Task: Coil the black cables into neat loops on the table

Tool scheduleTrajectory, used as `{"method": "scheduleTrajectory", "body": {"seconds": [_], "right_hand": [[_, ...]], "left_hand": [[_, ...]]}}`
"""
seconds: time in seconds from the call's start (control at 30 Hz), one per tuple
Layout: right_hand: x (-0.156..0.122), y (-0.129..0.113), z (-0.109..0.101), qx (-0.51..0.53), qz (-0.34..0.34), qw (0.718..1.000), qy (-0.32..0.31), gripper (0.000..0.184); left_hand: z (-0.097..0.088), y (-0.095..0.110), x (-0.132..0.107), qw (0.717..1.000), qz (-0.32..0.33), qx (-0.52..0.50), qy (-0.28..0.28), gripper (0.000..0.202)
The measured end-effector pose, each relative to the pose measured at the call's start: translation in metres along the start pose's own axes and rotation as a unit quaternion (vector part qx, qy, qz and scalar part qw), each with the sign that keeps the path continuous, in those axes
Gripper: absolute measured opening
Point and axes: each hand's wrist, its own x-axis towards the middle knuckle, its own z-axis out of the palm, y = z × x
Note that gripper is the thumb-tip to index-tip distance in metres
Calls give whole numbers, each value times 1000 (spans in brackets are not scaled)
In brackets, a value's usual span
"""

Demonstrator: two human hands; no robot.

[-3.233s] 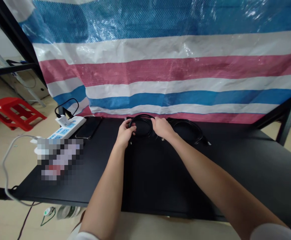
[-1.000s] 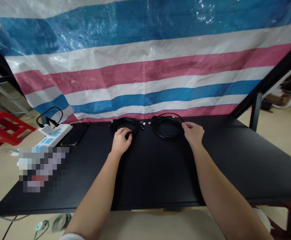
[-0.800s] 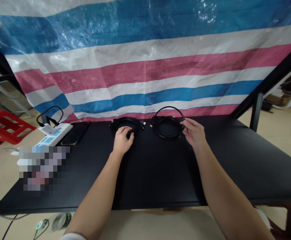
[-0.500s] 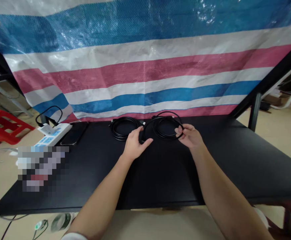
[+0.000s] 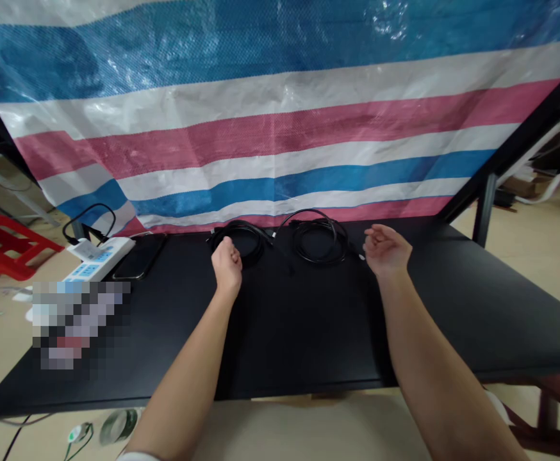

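Note:
Two coils of black cable lie side by side near the back of the black table. In front of the left cable coil (image 5: 252, 261), my left hand (image 5: 227, 265) is curled into a loose fist and overlaps its near edge; nothing shows in the fingers. The right cable coil (image 5: 319, 260) has one loop arching up toward the striped sheet, and a pale connector end pokes out at its right. Just right of that end, my right hand (image 5: 388, 250) is closed with the fingers folded in, and no cable runs into it.
At the left are a white power strip (image 5: 85, 271) with a plugged-in charger, a dark phone (image 5: 139, 257) and a pixelated patch. A striped plastic sheet (image 5: 280, 134) hangs behind the table (image 5: 299, 339). A red stool (image 5: 13, 246) stands on the floor at left.
My right hand has let go of the right cable coil and moved right. The left hand has drawn left from between the coils, its spread fingers now folded into a fist.

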Motion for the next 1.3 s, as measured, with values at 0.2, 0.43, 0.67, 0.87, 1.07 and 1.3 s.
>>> {"method": "scheduleTrajectory", "body": {"seconds": [0.2, 0.43, 0.67, 0.87, 1.07, 1.3], "right_hand": [[13, 26, -1, -372, -97, 918, 102, 16], [0, 28, 13, -614, -58, 787, -11, 37], [5, 26, 6, -631, -77, 772, -8, 14], [9, 19, 7, -400, -41, 914, 62, 23], [10, 1, 5, -18, 56, 997, 47, 25], [8, -14, -7, 99, 12, 994, 31, 25]], "left_hand": [[-10, 24, 8, 984, -129, -120, -35, 57], [-19, 31, 8, 971, -181, -145, -61, 57], [-15, 25, 12, 984, -150, -75, -58, 55], [-19, 24, 20, 995, -65, -70, 3, 51], [-41, 42, 30, 980, -60, -175, 71, 48], [-59, 51, 37, 967, -53, -214, 127, 37]]}}
